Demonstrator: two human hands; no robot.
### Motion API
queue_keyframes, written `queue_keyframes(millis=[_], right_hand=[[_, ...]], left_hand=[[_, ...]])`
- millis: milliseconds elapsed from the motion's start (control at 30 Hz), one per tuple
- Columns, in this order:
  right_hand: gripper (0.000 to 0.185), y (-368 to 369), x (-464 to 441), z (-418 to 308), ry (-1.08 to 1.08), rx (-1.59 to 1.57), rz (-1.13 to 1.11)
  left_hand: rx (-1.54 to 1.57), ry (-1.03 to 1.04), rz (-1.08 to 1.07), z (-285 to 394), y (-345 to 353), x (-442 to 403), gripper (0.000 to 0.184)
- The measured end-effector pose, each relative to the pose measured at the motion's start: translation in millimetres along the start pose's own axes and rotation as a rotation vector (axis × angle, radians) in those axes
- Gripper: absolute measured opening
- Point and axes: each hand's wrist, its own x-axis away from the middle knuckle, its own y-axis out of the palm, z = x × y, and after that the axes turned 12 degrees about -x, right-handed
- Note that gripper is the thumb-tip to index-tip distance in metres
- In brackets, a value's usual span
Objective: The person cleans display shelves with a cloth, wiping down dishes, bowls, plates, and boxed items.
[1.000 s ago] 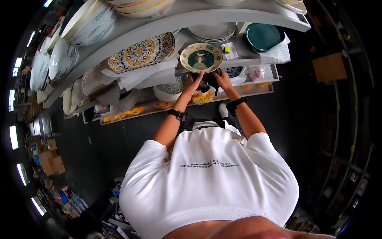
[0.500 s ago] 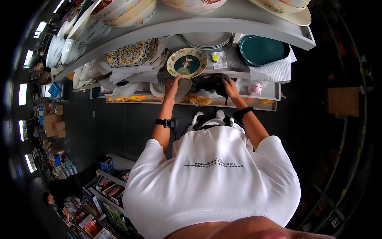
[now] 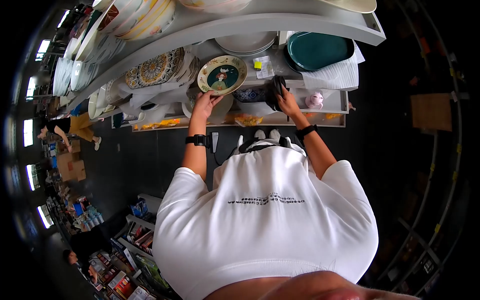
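A decorated plate (image 3: pixel 222 75) with a cream leafy rim and a dark green centre showing a figure and a white bird is at the shelf front. My left hand (image 3: pixel 204 105) is closed on its near rim, some fingers hidden by it. To the right, a black cloth (image 3: pixel 272 94) hangs bunched from my right hand (image 3: pixel 287 101), which is closed around it. Behind the cloth lies a small white label (image 3: pixel 263 69) with a yellow tag. A blue-patterned dish (image 3: pixel 250 95) shows below, between my hands.
Patterned plates (image 3: pixel 155 69) in wrapping stand at left. A dark teal tray (image 3: pixel 320 51) sits at right, and a pink figurine (image 3: pixel 314 100) on the lower shelf. Bowls (image 3: pixel 145 20) crowd the upper shelf, whose edge (image 3: pixel 240 23) overhangs. A person (image 3: pixel 75 129) walks at far left.
The black cloth has moved away from the plate side and now hangs narrower, uncovering the blue-patterned dish. The view has shifted slightly. A walking person has appeared at left.
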Motion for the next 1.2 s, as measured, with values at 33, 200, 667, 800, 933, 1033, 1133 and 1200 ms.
queue_keyframes(millis=[33,200,667,800,933,1033,1133,1200], right_hand=[[0.050,3,-4,-2,-0.011,0.051,0.010],[0.059,-28,2,-1,0.079,0.268,-0.048],[0.066,-45,21,-20,0.229,0.432,0.102],[0.058,-50,24,-6,0.218,0.487,0.062],[0.056,-73,40,-6,0.177,0.484,0.152],[0.059,-84,50,-18,0.239,0.504,0.180],[0.063,-86,50,-24,0.266,0.532,0.197],[0.065,-84,50,-25,0.255,0.530,0.221]], left_hand=[[-0.006,0.003,0.002,-1,-1,4,0.032],[-0.034,0.027,-0.027,-12,-7,23,0.039],[-0.212,0.141,-0.387,25,114,21,0.038],[-0.340,0.130,-0.517,36,195,1,0.033],[-0.354,0.127,-0.581,41,261,-23,0.034],[-0.384,0.146,-0.624,38,296,-55,0.037],[-0.402,0.193,-0.562,43,326,-62,0.038],[-0.426,0.219,-0.512,45,339,-77,0.038]])
